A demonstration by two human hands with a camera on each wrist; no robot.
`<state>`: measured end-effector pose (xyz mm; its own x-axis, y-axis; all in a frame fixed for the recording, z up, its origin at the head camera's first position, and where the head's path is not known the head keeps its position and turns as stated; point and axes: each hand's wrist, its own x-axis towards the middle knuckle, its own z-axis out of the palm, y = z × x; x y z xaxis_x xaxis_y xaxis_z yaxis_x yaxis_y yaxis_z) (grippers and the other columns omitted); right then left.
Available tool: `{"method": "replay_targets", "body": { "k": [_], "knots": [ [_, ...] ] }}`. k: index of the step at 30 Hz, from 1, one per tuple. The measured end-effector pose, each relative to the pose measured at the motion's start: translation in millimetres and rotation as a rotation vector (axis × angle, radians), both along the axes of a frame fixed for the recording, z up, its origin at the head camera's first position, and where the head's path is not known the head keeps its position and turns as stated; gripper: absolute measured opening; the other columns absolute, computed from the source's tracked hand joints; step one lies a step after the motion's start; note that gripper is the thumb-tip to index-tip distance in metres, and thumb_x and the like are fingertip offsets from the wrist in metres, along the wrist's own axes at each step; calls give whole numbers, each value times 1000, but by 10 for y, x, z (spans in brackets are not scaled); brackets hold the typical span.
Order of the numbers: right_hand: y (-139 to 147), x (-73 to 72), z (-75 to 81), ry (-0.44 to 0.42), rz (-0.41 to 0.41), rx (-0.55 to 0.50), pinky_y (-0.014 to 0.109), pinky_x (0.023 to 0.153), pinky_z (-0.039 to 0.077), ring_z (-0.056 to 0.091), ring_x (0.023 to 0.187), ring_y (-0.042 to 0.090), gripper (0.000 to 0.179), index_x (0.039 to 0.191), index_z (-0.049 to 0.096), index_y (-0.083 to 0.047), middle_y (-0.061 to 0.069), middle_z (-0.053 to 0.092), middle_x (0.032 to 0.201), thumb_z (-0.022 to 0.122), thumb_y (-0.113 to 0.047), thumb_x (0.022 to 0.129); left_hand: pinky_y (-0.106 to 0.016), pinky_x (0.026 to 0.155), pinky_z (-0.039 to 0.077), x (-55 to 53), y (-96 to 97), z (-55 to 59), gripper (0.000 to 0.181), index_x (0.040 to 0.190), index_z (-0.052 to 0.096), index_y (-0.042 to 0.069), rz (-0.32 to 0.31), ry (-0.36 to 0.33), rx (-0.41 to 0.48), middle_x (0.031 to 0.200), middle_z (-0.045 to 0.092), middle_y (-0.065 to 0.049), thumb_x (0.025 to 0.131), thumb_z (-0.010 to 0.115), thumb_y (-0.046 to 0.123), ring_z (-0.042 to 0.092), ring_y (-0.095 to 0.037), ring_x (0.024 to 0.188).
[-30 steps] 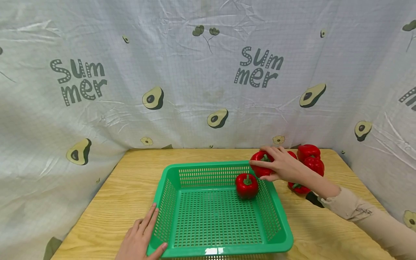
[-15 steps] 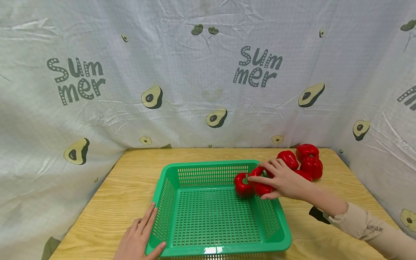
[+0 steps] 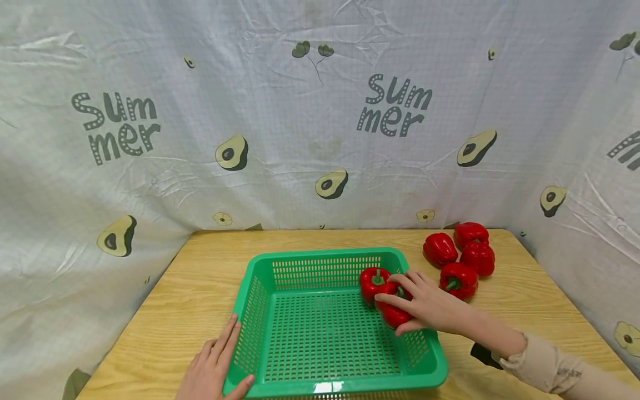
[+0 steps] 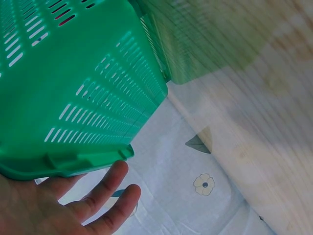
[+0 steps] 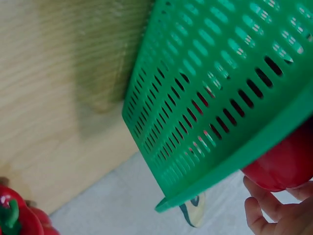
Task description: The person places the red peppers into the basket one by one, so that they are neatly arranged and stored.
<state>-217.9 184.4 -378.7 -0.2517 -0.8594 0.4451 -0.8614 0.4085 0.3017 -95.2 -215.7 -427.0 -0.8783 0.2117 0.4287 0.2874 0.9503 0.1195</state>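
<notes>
My right hand [image 3: 422, 303] grips a red bell pepper [image 3: 392, 314] from above, inside the right side of a green plastic basket [image 3: 330, 386]. In the right wrist view the held pepper [image 5: 283, 164] shows past the basket rim. Close behind it in the basket sits another red bell pepper [image 3: 372, 283], stem up. My left hand [image 3: 207, 364] rests on the basket's left rim with its fingers extended. From the left wrist view, the left fingers [image 4: 105, 188] lie along the outside of the rim, fairly straight.
Several red bell peppers [image 3: 477, 258] lie on the wooden table [image 3: 175, 289] to the right of the basket. A white printed cloth [image 3: 280, 111] hangs behind the table and at both sides.
My right hand has carried the pepper from above the basket's back right corner down and toward me, into the basket. The left hand stays at the rim.
</notes>
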Motion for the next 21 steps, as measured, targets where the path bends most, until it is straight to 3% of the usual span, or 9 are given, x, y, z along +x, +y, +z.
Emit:
{"method": "replay_targets", "body": {
  "k": [8,15,21],
  "knots": [
    [-40,57,-84,-70,-43,81,32,73,38,41,91,16,74,124,51,-21,5,49,110,64,-58,62,-31,59,40,8,-3,-32,84,133,41,6,3,18,14,145,30,4,66,70,47,49,-14,84],
    [-98,75,-68,-145,-133,145,43,76,40,45,93,20,70,125,48,-22,8,49,114,67,-53,65,-31,60,40,3,2,-17,83,134,40,7,12,-2,13,144,31,3,67,68,48,50,-14,83],
    [-168,74,-67,-180,-226,182,49,75,41,47,90,24,65,123,48,-22,10,48,113,66,-53,68,-31,59,40,-10,-1,-16,82,132,43,5,3,26,13,143,33,1,66,69,47,50,-14,82]
  ]
}}
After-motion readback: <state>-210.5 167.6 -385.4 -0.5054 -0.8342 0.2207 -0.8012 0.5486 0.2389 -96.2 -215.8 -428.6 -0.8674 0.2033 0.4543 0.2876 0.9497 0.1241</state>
